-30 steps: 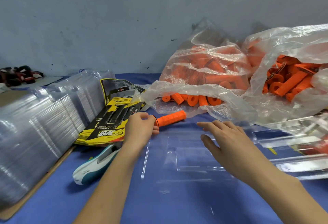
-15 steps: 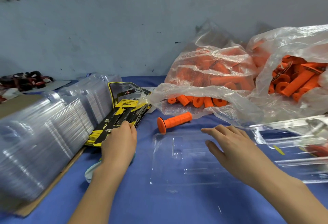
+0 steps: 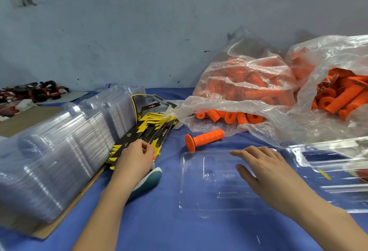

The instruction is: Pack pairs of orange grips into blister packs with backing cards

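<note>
One orange grip (image 3: 204,138) lies loose on the blue cloth, just beyond the far edge of an empty clear blister pack (image 3: 211,179). My right hand (image 3: 260,167) rests flat on that pack's right part, fingers straight. My left hand (image 3: 137,159) pinches the near edge of the top card in a fanned stack of yellow-and-black backing cards (image 3: 147,129). Many more orange grips fill two clear plastic bags (image 3: 249,83) at the back right.
Long rows of stacked clear blister packs (image 3: 59,151) on cardboard fill the left. A white-and-teal tool (image 3: 151,179) lies under my left wrist. More clear packs (image 3: 328,169) lie at the right. Red and black items (image 3: 29,93) sit far left by the wall.
My left hand let go of the orange grip, which now lies on the cloth, and moved left to the backing cards. My right hand stayed on the blister pack.
</note>
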A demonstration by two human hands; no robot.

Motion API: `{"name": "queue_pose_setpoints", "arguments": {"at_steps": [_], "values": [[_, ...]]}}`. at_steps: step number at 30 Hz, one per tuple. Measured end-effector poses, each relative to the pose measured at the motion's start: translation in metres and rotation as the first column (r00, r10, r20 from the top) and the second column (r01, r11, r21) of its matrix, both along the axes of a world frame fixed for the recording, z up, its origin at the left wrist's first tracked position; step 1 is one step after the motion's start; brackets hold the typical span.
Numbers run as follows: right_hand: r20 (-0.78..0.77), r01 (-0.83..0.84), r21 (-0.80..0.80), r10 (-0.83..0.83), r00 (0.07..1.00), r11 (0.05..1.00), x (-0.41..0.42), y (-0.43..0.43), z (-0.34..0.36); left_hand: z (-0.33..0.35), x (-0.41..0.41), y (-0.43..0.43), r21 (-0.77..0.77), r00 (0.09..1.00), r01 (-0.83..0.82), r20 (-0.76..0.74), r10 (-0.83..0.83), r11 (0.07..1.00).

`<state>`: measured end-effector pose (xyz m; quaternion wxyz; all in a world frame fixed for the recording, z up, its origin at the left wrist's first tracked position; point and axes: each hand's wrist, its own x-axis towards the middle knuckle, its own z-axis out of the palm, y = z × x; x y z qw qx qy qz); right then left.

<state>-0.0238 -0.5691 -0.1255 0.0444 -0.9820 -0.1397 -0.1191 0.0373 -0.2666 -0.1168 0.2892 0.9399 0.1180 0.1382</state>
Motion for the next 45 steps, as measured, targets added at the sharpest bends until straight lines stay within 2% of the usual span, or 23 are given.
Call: {"name": "queue_pose_setpoints", "arguments": {"at_steps": [3, 6, 8, 11, 14, 19, 22, 26, 32, 35, 39, 43, 45], "values": [[-0.003, -0.002, -0.003, 0.002, 1.0, 1.0, -0.001, 0.001, 0.0, 0.001, 0.0, 0.005, 0.012, 0.997, -0.039, 0.064, 0.038, 0.999], [0.011, -0.02, 0.008, 0.02, 1.0, 1.0, -0.003, 0.004, -0.001, 0.003, -0.004, 0.008, -0.038, 0.984, -0.086, 0.154, 0.091, 0.996], [0.013, -0.053, 0.053, 0.053, 0.999, 0.997, -0.005, 0.009, -0.001, 0.006, -0.007, 0.012, -0.088, 0.984, -0.058, 0.163, 0.071, 0.994], [0.021, -0.081, 0.088, 0.079, 0.997, 0.993, -0.013, 0.019, 0.004, 0.009, -0.011, 0.02, -0.038, 0.992, 0.11, 0.06, -0.108, 0.993], [0.112, -0.118, 0.15, 0.101, 0.988, 0.982, -0.021, 0.03, 0.007, 0.01, -0.014, 0.029, 0.048, 0.97, 0.234, -0.075, -0.23, 0.971], [0.198, -0.275, 0.22, 0.234, 0.952, 0.936, -0.027, 0.068, 0.017, 0.011, -0.018, 0.04, -0.103, 0.99, 0.143, 0.029, -0.141, 0.984], [0.153, -0.321, 0.258, 0.289, 0.945, 0.911, -0.017, 0.106, 0.021, 0.01, -0.018, 0.046, -0.204, 0.992, 0.124, 0.052, -0.116, 0.971], [0.127, -0.328, 0.255, 0.305, 0.944, 0.91, 0.013, 0.155, 0.018, 0.009, -0.019, 0.05, -0.291, 0.995, 0.101, 0.049, -0.09, 0.951], [0.105, -0.32, 0.144, 0.307, 0.946, 0.936, 0.046, 0.194, 0.004, 0.011, -0.018, 0.056, -0.33, 0.985, 0.166, 0.094, -0.142, 0.929], [0.109, -0.278, 0.11, 0.266, 0.958, 0.954, 0.052, 0.198, 0.0, 0.015, -0.019, 0.057, -0.434, 0.981, 0.191, 0.104, -0.161, 0.881], [0.135, -0.273, 0.069, 0.263, 0.955, 0.959, 0.054, 0.193, 0.002, 0.024, -0.021, 0.063, -0.502, 0.968, 0.222, 0.218, -0.126, 0.836], [0.155, -0.278, 0.054, 0.266, 0.951, 0.959, 0.054, 0.171, 0.012, 0.034, -0.027, 0.068, -0.317, 0.914, 0.176, 0.403, -0.036, 0.932], [0.168, -0.261, 0.039, 0.251, 0.953, 0.964, 0.052, 0.159, 0.018, 0.042, -0.031, 0.069, -0.297, 0.867, 0.125, 0.497, 0.041, 0.947]]}}
